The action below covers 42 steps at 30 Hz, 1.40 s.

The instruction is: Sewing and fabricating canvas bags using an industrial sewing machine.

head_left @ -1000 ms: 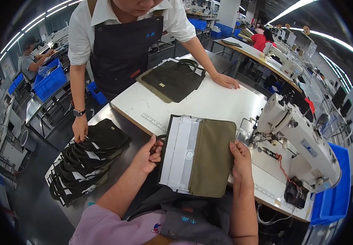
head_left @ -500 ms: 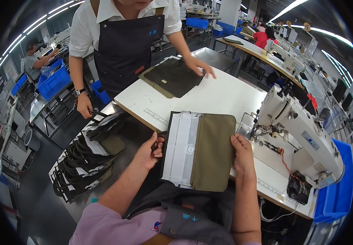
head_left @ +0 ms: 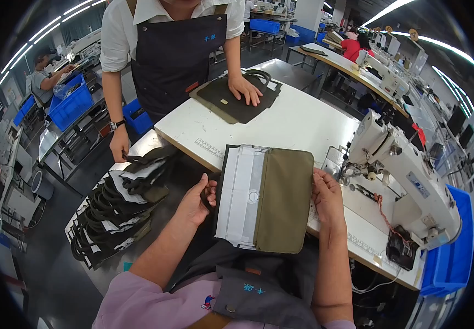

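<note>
Upright in front of me is a sewn fabric bag piece (head_left: pixel 286 203), olive on its right half and white backing on its left, with a dark edge. My left hand (head_left: pixel 197 200) is closed at that dark left edge, its fingers curled round what looks like a dark strap. On the opposite side, my right hand (head_left: pixel 327 198) pinches the olive edge between thumb and fingers. Below left lies a stack of similar dark bag pieces (head_left: pixel 111 214) with looped handles and white backing.
A co-worker in a dark apron (head_left: pixel 179 60) stands across the white table (head_left: pixel 193 129), one hand on dark fabric pieces (head_left: pixel 220 101), the other by the stack. A sewing machine (head_left: pixel 401 175) stands at right, beside a blue bin (head_left: pixel 453 247).
The bag piece has shifted slightly left and up in my hands. The co-worker's hand has come down flat onto the dark pieces, where a looped handle now shows.
</note>
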Each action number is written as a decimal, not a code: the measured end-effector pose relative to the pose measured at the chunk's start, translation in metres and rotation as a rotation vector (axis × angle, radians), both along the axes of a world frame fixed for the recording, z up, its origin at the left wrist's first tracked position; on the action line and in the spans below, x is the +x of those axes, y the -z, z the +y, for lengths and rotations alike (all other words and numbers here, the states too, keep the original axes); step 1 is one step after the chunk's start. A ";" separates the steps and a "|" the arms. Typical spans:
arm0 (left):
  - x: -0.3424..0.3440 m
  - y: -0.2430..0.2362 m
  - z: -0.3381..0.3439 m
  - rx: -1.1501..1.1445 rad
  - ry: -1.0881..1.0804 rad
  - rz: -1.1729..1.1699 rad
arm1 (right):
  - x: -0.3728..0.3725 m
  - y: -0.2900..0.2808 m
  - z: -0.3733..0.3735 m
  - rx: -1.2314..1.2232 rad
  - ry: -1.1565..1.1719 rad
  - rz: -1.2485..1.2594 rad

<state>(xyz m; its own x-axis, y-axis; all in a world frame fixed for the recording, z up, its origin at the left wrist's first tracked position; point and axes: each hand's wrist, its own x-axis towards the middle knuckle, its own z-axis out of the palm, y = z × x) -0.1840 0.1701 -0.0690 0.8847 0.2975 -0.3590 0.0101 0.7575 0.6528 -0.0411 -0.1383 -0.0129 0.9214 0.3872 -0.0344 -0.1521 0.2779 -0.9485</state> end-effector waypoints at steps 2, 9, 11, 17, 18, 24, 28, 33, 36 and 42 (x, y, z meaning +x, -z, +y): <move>-0.003 0.000 0.001 0.004 0.004 -0.002 | -0.002 -0.002 0.002 -0.101 0.117 -0.109; -0.005 -0.001 -0.001 -0.020 -0.006 0.011 | -0.003 -0.002 0.009 -0.056 0.086 -0.146; -0.004 -0.001 0.000 -0.030 -0.009 0.009 | -0.006 -0.006 0.011 -0.133 0.049 -0.247; 0.005 -0.003 -0.006 -0.001 0.000 0.000 | -0.005 -0.004 0.003 -0.169 0.074 -0.177; 0.004 -0.002 -0.007 0.001 -0.002 -0.002 | -0.005 -0.004 0.004 -0.176 0.081 -0.188; 0.002 0.002 -0.006 0.057 -0.015 0.004 | -0.009 -0.005 0.004 -0.164 0.074 -0.178; 0.004 0.003 -0.005 0.051 0.003 -0.012 | -0.011 -0.002 0.000 -0.164 0.085 -0.182; 0.007 0.004 -0.004 0.046 -0.006 0.023 | -0.012 -0.003 0.000 -0.199 0.074 -0.194; 0.008 0.005 -0.005 0.053 -0.009 0.005 | -0.014 -0.003 -0.002 -0.204 0.096 -0.209; 0.006 0.007 -0.004 0.074 -0.020 0.005 | -0.013 -0.003 -0.004 -0.186 0.079 -0.181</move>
<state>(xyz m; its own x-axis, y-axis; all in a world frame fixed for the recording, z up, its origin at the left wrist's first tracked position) -0.1782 0.1660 -0.0755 0.8766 0.3408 -0.3397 -0.0010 0.7072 0.7070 -0.0542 -0.1423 -0.0103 0.9461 0.3163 0.0703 0.0402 0.1007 -0.9941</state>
